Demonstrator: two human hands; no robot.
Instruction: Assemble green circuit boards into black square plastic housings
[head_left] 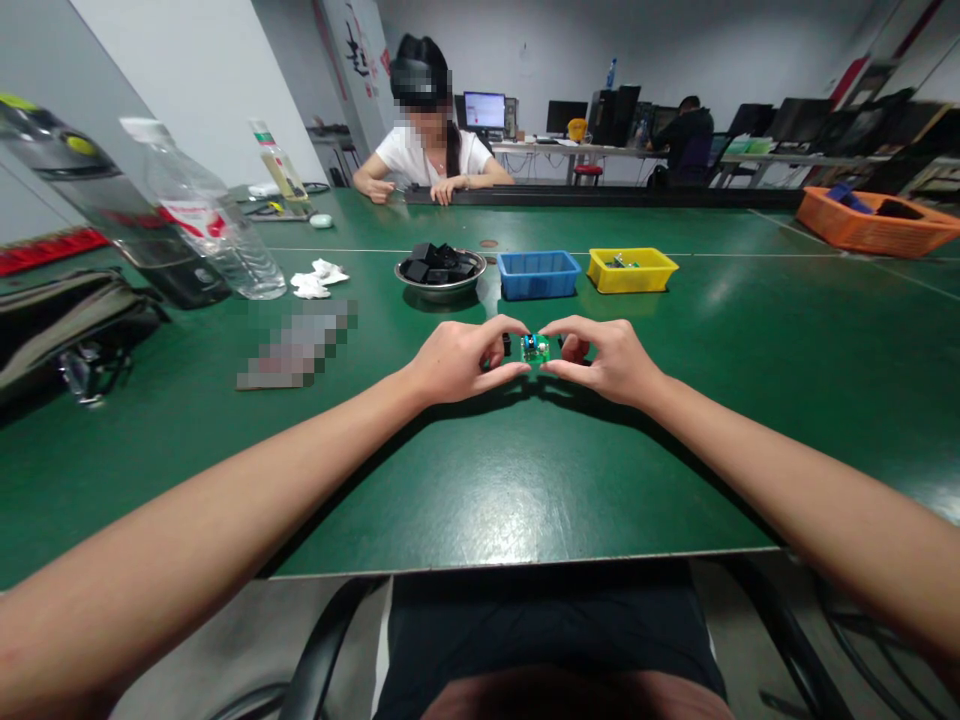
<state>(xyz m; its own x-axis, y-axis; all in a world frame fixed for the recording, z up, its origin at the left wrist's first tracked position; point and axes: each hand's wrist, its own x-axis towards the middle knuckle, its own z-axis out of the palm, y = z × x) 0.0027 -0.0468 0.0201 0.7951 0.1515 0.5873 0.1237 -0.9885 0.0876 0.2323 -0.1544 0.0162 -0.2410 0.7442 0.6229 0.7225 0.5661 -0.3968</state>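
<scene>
a small green circuit board (535,349) with blue and white components is held over a green counter (487,490), its edges clamped between thumb and forefinger of both the left hand (466,360) and the right hand (611,360). a black piece (507,344) shows by the left fingers; whether it is gripped or lying loose cannot be told. the hold looks precarious: uneven pressure or a slipping fingertip could drop the board, and a careless squeeze might bend its raised parts.

just beyond, a metal bowl (442,292) is heaped with black plastic cases (426,264). beside it stands a blue bin (538,284), its inside mostly hidden by the front wall, then a yellow bin (634,282) with small electronic parts (621,262). an orange basket (870,233) at far right carries blue and dark items. across the counter sits a person in white (431,155).
</scene>
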